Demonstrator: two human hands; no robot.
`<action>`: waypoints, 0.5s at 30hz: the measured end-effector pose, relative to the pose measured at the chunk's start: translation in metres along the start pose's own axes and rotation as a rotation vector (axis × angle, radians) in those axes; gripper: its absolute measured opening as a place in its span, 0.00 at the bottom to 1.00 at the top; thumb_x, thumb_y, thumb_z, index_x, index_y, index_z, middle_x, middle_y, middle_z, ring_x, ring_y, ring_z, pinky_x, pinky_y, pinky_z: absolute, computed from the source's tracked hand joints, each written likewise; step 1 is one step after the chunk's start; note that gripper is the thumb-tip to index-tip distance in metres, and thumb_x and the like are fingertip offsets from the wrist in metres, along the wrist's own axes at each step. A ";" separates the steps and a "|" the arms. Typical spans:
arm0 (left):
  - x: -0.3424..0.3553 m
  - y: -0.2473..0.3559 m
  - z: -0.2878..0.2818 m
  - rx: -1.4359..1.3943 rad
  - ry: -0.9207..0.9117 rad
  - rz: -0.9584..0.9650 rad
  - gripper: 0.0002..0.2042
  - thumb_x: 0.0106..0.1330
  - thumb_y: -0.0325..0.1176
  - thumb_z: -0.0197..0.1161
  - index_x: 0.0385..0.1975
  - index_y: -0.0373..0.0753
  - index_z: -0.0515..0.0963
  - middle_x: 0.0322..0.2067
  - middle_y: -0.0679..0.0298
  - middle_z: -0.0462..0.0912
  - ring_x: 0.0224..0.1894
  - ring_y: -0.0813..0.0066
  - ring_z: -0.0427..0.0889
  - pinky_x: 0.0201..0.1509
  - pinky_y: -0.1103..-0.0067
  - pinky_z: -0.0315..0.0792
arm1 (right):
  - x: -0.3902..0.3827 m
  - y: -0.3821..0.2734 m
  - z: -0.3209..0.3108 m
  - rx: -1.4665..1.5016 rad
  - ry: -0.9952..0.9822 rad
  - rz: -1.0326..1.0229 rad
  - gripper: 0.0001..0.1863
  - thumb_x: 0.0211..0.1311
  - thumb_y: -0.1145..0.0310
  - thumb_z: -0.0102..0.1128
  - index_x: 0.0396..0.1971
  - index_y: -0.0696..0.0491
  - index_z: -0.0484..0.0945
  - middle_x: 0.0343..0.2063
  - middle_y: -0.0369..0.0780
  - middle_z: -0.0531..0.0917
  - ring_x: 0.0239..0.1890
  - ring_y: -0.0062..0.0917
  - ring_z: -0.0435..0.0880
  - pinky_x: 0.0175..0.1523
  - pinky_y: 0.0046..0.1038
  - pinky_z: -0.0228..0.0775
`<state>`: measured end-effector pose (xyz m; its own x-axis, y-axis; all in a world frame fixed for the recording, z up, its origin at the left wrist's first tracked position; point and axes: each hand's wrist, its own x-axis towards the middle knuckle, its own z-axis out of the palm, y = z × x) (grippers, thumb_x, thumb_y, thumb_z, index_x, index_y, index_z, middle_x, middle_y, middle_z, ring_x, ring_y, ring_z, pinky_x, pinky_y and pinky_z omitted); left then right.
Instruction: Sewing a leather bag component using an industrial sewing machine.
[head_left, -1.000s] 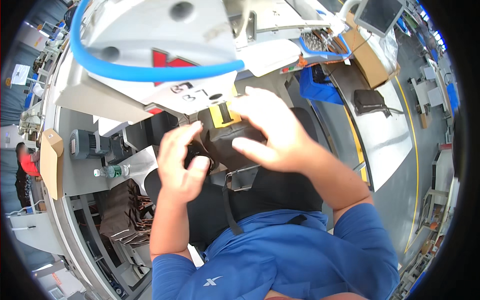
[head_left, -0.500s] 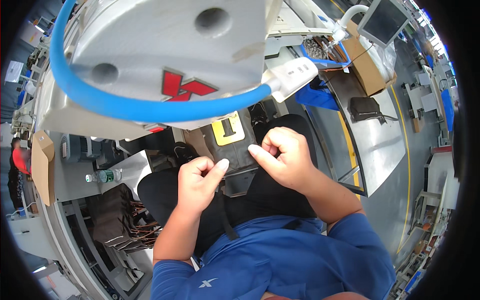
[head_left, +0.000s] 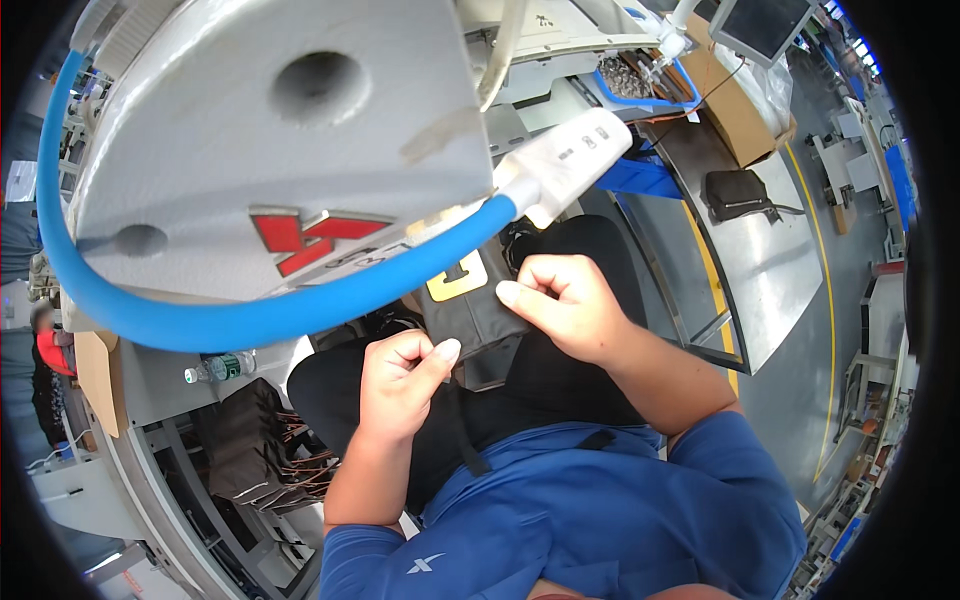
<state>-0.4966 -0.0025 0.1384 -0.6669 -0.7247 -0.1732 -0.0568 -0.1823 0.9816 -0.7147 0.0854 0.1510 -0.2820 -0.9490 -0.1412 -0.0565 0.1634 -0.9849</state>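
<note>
A dark grey fabric piece (head_left: 478, 322), perhaps a pouch, lies under a sewing-machine-like head, between my two hands. My left hand (head_left: 403, 385) is closed, thumb pressed against the bent index finger at the fabric's near left corner. On the right side, my right hand (head_left: 570, 308) pinches the fabric's edge with thumb and curled fingers. A yellow plate (head_left: 464, 287) with a dark slot rests over the far part of the fabric. The machine head hides the rest of that plate.
The large grey machine head (head_left: 230, 150) with a blue hose (head_left: 300, 312) and white plug-like fitting (head_left: 570, 160) hangs ahead. A plastic bottle (head_left: 222, 367) lies left, above stacked dark pouches (head_left: 245, 445). At right, another dark pouch (head_left: 740, 193) sits on a metal table (head_left: 770, 270).
My view has shifted, so the machine head and hose look lower and farther left, covering more of the yellow plate. Both hands keep nearly the same place and grip.
</note>
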 end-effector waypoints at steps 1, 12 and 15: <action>0.000 0.000 0.000 0.000 0.001 0.000 0.17 0.66 0.28 0.67 0.15 0.36 0.72 0.16 0.71 0.74 0.21 0.89 0.66 0.25 0.84 0.59 | 0.002 0.000 -0.001 -0.039 0.038 0.005 0.20 0.65 0.67 0.67 0.15 0.55 0.70 0.12 0.30 0.67 0.19 0.09 0.61 0.23 0.23 0.55; 0.001 0.000 0.001 0.002 -0.009 0.017 0.16 0.66 0.27 0.66 0.15 0.35 0.72 0.17 0.71 0.74 0.21 0.89 0.66 0.25 0.84 0.59 | 0.011 0.005 -0.001 0.071 -0.042 -0.015 0.20 0.67 0.67 0.65 0.16 0.53 0.69 0.13 0.26 0.67 0.18 0.08 0.60 0.23 0.21 0.52; 0.002 0.000 0.000 0.032 -0.013 0.024 0.16 0.66 0.26 0.66 0.15 0.35 0.72 0.17 0.71 0.75 0.22 0.89 0.66 0.26 0.84 0.59 | 0.026 0.006 -0.004 -0.040 0.089 -0.110 0.16 0.64 0.66 0.67 0.20 0.55 0.73 0.13 0.30 0.71 0.18 0.09 0.65 0.24 0.20 0.59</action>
<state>-0.4975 -0.0037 0.1382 -0.6778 -0.7200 -0.1489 -0.0642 -0.1438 0.9875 -0.7260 0.0627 0.1418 -0.3558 -0.9343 -0.0210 -0.1295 0.0716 -0.9890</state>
